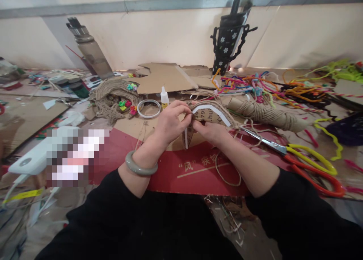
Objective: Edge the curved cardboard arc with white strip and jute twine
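Observation:
A curved cardboard piece (206, 115) with printed letters is held between my hands, with white tape (224, 118) on its face. Brown jute twine runs along its upper edge. My left hand (171, 120) pinches at the left end of the piece, thumb against fingertips. Opposite it, my right hand (211, 132) grips the lower edge with the thumb in front; its other fingers are mostly hidden behind. Below, a loop of twine (239, 176) hangs over a red printed board (167, 176). Close to my right forearm lie scissors (279, 146) with yellow and orange handles.
A twine roll (263, 114) lies right of my hands, before colourful pipe cleaners (255, 86). Left are a glue bottle (164, 97), a tape ring (149, 115) and a twine-covered arch (113, 89). A grey bottle (95, 53) and black tumbler (227, 42) stand behind. A white power bank (36, 158) lies left.

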Demonstrator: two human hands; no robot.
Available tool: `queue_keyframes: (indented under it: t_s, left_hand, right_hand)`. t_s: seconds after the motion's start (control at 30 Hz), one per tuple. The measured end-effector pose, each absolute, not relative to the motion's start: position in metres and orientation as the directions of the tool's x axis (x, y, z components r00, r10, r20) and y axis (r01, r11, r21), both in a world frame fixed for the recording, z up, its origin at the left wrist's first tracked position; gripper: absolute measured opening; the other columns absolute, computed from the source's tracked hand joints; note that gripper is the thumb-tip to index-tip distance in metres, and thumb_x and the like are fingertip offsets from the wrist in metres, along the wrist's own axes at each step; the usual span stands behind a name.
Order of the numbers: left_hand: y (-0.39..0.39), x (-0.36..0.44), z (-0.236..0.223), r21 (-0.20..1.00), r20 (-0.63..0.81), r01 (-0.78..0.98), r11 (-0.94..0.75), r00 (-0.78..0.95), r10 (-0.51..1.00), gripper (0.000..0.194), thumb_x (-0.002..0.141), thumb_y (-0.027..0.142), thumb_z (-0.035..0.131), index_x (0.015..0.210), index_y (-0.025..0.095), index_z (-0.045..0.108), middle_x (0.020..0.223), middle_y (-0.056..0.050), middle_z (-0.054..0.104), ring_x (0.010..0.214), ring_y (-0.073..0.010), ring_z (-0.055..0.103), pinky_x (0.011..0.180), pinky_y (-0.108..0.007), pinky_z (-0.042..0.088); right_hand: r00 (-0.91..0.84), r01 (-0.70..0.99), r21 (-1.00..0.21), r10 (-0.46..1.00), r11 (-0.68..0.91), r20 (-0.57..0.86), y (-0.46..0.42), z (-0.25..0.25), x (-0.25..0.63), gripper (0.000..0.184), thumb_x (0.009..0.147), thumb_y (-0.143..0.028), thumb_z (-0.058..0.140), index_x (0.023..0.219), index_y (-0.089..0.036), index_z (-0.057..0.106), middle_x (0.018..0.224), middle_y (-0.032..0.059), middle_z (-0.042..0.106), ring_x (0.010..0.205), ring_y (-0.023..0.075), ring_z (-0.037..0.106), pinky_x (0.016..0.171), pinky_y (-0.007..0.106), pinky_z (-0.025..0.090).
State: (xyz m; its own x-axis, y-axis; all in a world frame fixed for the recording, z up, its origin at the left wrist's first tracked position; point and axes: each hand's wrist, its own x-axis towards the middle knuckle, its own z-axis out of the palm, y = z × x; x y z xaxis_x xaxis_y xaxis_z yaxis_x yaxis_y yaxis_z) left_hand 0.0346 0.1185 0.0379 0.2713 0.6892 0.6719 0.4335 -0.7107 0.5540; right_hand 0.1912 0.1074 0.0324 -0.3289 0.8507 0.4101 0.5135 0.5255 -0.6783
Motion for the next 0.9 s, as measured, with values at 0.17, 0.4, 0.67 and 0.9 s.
queue_keyframes:
  t_s: [0.17, 0.4, 0.67, 0.9]
  left_hand:
    - [0.1159, 0.0346, 0.0385, 0.545, 0.668, 0.452, -0.706, 0.273, 0.692, 0.008, 0.076, 0.012, 0.061, 0.071, 0.018, 0.064, 0.091, -0.005, 0.068, 0.085, -0.0153, 0.064, 0.081, -0.031, 0.050]
    - [0.1161, 0.0353, 0.0389, 0.577, 0.637, 0.464, -0.672, 0.259, 0.726, 0.009, 0.073, 0.011, 0.062, 0.068, 0.018, 0.064, 0.091, -0.005, 0.068, 0.083, -0.0147, 0.063, 0.079, -0.030, 0.050]
    - [0.1214, 0.0344, 0.0360, 0.569, 0.664, 0.461, -0.681, 0.232, 0.711, 0.011, 0.070, 0.007, 0.062, 0.065, 0.016, 0.064, 0.083, -0.003, 0.068, 0.077, -0.0124, 0.062, 0.073, -0.027, 0.051]
    - [0.1231, 0.0334, 0.0376, 0.590, 0.679, 0.394, -0.705, 0.232, 0.697, 0.007, 0.073, 0.012, 0.064, 0.068, 0.016, 0.067, 0.079, -0.004, 0.070, 0.077, -0.0133, 0.065, 0.072, -0.027, 0.052]
  right_hand:
    - [-0.358, 0.517, -0.650, 0.830, 0.558, 0.428, 0.1069, 0.0333, 0.1905, 0.023, 0.083, -0.029, 0.043, 0.089, -0.029, 0.065, 0.081, 0.0037, 0.069, 0.098, 0.0252, 0.061, 0.085, 0.039, 0.051]
    - [-0.379, 0.542, -0.592, 0.802, 0.596, 0.461, 0.1055, 0.0362, 0.1888, 0.028, 0.085, -0.031, 0.039, 0.088, -0.030, 0.066, 0.079, 0.0047, 0.069, 0.098, 0.0251, 0.062, 0.084, 0.039, 0.052]
    - [-0.370, 0.626, -0.535, 0.820, 0.567, 0.436, 0.1030, 0.0338, 0.1896, 0.033, 0.084, -0.034, 0.037, 0.097, -0.028, 0.066, 0.091, 0.0037, 0.072, 0.104, 0.0258, 0.062, 0.090, 0.042, 0.051]
    - [-0.363, 0.678, -0.514, 0.847, 0.525, 0.387, 0.1025, 0.0361, 0.1895, 0.039, 0.086, -0.034, 0.031, 0.103, -0.028, 0.066, 0.102, 0.0031, 0.072, 0.114, 0.0260, 0.059, 0.099, 0.044, 0.046]
